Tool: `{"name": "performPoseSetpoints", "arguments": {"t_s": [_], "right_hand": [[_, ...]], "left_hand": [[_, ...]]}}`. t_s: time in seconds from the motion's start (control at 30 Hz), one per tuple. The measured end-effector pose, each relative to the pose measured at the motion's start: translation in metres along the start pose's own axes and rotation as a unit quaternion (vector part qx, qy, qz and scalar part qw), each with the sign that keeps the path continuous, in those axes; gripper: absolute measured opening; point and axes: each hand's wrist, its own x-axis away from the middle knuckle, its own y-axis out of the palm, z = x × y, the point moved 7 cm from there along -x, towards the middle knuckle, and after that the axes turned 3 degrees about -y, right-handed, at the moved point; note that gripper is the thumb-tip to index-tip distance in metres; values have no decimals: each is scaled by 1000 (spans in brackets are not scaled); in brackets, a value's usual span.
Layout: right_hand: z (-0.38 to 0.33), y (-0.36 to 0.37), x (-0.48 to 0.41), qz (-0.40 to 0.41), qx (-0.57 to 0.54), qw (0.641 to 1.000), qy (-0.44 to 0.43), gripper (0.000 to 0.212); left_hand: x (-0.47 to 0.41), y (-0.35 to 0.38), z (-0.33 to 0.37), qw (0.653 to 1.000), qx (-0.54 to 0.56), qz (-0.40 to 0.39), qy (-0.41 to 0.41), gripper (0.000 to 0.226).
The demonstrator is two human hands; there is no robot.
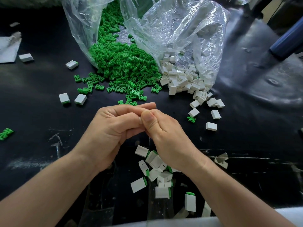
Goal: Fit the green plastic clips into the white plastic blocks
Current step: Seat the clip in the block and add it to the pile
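Both curled fingertip to fingertip above surface (41,99): left hand (111,128), right hand (165,130); cannot tell whether anything pinched between. Beyond, green clips (121,63), white blocks (182,79) spilling from bags (180,30).

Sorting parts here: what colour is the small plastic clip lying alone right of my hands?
The small plastic clip is green, clearest in the head view.

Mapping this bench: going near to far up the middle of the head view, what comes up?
Fitted white blocks → left hand and right hand, together → scattered green clips → green clip heap in the clear bag.
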Motion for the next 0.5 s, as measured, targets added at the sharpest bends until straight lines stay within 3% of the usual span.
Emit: {"name": "performPoseSetpoints", "arguments": {"t_s": [0.17,0.27,0.37,0.5], "right_hand": [[3,-3,-1,5,-63,998,2,49],[4,-5,-2,-16,-130,991,10,60],[3,-6,-3,-51,-170,984,22,72],[6,-7,-3,-67,-194,978,39,71]], "left_hand": [[1,-1,2,1000,-21,-5,-2,18],[2,3,3,999,-31,-24,-5,27],[1,4,4,999,-35,-29,-5,21],[1,4,3,998,-60,-34,-6,17]]}}
